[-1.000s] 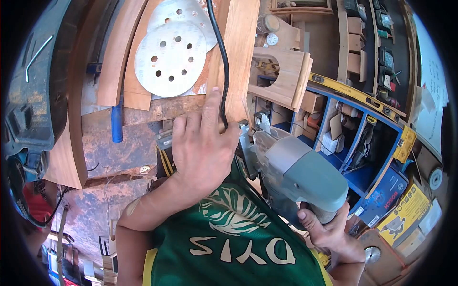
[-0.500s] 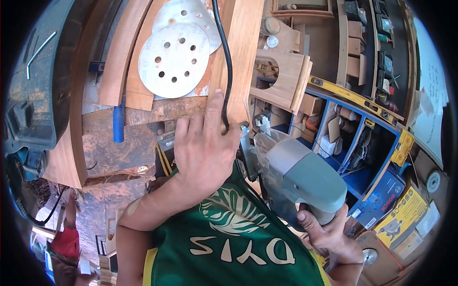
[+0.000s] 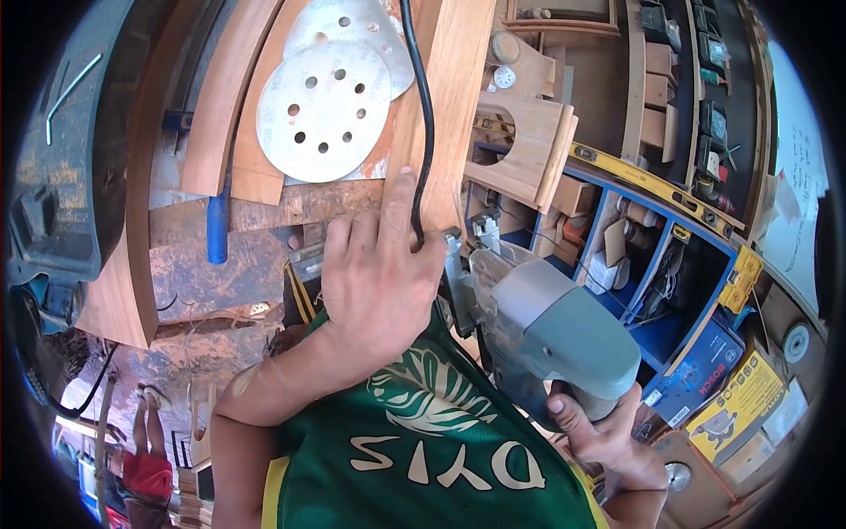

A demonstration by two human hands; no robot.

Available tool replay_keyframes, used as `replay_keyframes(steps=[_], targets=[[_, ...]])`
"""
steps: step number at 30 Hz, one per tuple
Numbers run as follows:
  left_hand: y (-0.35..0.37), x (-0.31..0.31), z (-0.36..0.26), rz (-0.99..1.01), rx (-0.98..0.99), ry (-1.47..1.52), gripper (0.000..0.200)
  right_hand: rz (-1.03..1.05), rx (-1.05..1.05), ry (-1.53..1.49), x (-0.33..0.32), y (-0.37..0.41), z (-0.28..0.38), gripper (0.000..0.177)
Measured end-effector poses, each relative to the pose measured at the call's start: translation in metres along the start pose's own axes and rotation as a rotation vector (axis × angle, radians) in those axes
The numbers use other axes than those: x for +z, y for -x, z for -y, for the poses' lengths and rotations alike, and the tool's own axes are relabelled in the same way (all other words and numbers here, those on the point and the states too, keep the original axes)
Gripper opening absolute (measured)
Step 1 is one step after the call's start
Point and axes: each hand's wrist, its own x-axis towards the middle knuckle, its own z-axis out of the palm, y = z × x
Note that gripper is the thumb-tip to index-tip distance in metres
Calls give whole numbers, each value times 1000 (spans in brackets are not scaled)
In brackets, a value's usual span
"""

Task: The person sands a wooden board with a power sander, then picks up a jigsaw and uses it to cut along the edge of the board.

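Observation:
My right hand (image 3: 604,432) is wrapped round the rear of a grey-green jigsaw (image 3: 564,326). The jigsaw's front and metal base sit against the near end of a light wooden plank (image 3: 454,106); the blade itself I cannot make out. On the plank's near end lies my left hand (image 3: 379,282), index finger stretched out along the wood and thumb close to the jigsaw's base. A black cable (image 3: 426,123) runs along the plank past that index finger. Just beyond the left hand are perforated round sanding discs (image 3: 326,110).
Curved wooden pieces (image 3: 233,97) and a blue-handled tool (image 3: 218,229) lie at the left, near a dark tool case (image 3: 66,176) holding a hex key (image 3: 70,99). On the right stand a blue shelf unit (image 3: 656,339) and a yellow spirit level (image 3: 652,189). Another person (image 3: 148,472) is at lower left.
Both hands and the jigsaw hold nearly the same place. The view has shifted very slightly. In the background at lower left, the other person has moved, and more of their legs shows.

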Motion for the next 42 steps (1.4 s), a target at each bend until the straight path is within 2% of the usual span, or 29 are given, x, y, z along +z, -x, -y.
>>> replay_keyframes(steps=[25,29,42], targets=[[-1,-1,1,-11,2,38,8,15,-36,11,-2,-3,0,36],[0,-1,1,5,3,18,9,28,-141,47,-3,-3,-12,40],[4,-3,2,57,34,15,13,28,-91,-20,2,2,-16,45]])
